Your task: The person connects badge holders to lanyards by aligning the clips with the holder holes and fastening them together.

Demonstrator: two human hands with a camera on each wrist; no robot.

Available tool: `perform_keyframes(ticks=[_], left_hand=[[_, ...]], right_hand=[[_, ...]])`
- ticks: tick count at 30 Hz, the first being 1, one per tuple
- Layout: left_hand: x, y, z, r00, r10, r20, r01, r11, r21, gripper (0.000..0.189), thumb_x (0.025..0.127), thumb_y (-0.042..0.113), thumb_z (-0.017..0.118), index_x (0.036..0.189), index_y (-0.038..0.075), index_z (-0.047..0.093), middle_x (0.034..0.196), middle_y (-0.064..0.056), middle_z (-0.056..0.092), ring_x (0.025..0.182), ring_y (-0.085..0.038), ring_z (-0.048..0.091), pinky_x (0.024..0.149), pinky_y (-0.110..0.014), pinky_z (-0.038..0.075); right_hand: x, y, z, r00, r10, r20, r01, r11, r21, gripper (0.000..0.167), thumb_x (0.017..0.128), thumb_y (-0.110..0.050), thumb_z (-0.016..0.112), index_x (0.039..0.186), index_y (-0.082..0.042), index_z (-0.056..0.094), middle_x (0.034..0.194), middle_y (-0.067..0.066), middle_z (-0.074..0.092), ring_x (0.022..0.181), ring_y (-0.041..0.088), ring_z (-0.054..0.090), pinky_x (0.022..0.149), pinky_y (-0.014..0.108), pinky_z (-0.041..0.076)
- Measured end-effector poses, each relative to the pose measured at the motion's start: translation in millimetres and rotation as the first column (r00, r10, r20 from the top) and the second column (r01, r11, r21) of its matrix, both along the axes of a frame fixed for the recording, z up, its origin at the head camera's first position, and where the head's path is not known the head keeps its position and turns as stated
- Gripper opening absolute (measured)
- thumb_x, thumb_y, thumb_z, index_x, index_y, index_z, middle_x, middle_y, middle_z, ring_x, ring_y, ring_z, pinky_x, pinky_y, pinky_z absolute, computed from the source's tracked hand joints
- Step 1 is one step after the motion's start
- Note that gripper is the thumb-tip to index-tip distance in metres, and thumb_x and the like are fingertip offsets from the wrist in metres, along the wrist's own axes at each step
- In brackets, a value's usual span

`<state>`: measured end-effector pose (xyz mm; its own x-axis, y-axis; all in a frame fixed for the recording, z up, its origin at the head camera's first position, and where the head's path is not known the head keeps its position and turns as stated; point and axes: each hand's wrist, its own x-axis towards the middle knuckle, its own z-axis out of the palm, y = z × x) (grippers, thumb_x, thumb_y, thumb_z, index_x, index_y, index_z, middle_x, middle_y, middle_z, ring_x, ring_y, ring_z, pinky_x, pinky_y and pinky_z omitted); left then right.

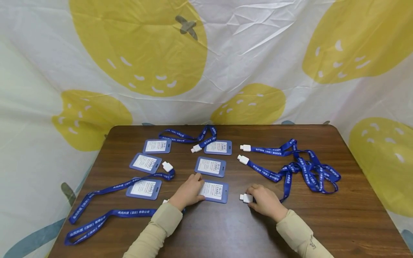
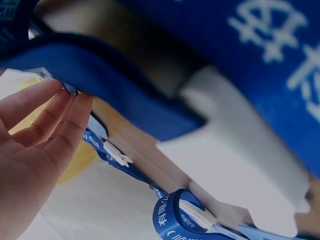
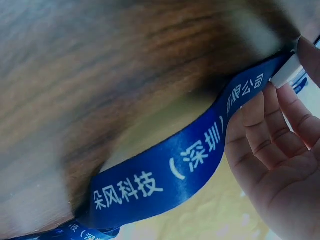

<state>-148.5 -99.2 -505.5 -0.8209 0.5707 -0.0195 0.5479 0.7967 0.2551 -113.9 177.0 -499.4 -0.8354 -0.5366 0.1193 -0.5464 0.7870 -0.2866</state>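
My left hand (image 1: 188,190) pinches the left edge of a blue ID card holder (image 1: 215,191), the nearest in the middle column. In the left wrist view its fingertips meet at the holder, partly behind a blue lanyard. That lanyard (image 1: 132,213) runs beneath my left wrist, its white clip (image 2: 235,165) looming close to the camera. On the right, my right hand (image 1: 266,201) grips the white plastic clip (image 1: 246,198) of another lanyard (image 3: 170,170), just right of the held card holder and apart from it. The strap trails back from this hand.
Several other card holders (image 1: 211,166) lie flat in two columns. Two lanyards with white clips (image 1: 243,159) lie at right, their straps tangled in a heap (image 1: 314,173). One lanyard (image 1: 206,138) crosses the back; another (image 1: 109,189) stretches left. A patterned cloth (image 1: 226,53) hangs behind the wooden table (image 1: 232,236).
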Motion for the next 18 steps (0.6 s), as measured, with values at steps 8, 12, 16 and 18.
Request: perform_keyframes(ticks=[8,12,16,18], left_hand=[[0.1,0.5,0.0,1.0,0.012,0.017,-0.013,1.0,0.001,0.041,0.07,0.025,0.078,0.095,-0.004,0.062,0.099,-0.011,0.048,0.09,-0.025,0.047,0.077,-0.035,0.045],[1.0,0.9,2.0,0.999,0.019,0.027,-0.019,1.0,0.003,0.041,0.071,0.024,0.078,0.095,-0.004,0.062,0.1,-0.011,0.048,0.091,-0.025,0.047,0.077,-0.035,0.046],[1.1,1.0,2.1,0.999,0.021,0.025,-0.021,1.0,0.009,0.039,0.071,0.024,0.078,0.094,-0.003,0.062,0.098,-0.011,0.048,0.09,-0.024,0.046,0.076,-0.035,0.046],[0.9,1.1,1.5,0.999,0.021,0.024,-0.021,1.0,0.011,0.039,0.07,0.024,0.078,0.094,-0.003,0.062,0.098,-0.01,0.048,0.089,-0.024,0.046,0.075,-0.034,0.045]], right_hand=[[-0.8,-0.2,1.0,0.999,-0.032,0.001,0.032,0.999,0.015,0.024,0.064,-0.01,0.078,0.081,-0.007,0.061,0.081,0.003,0.058,0.074,0.022,0.058,0.062,0.037,0.049],[-2.0,-0.4,-0.7,0.999,-0.032,-0.002,0.032,0.999,0.013,0.025,0.064,-0.011,0.079,0.081,-0.007,0.061,0.081,0.003,0.058,0.074,0.021,0.058,0.062,0.037,0.049],[-3.0,-0.2,-2.0,1.0,-0.022,-0.012,0.022,1.0,0.005,0.024,0.063,-0.01,0.078,0.081,-0.007,0.062,0.08,0.002,0.057,0.074,0.021,0.058,0.062,0.036,0.049],[-3.4,-0.3,-2.2,1.0,-0.02,-0.013,0.02,1.0,0.004,0.024,0.063,-0.01,0.078,0.081,-0.007,0.062,0.08,0.002,0.057,0.074,0.021,0.058,0.062,0.036,0.049]])
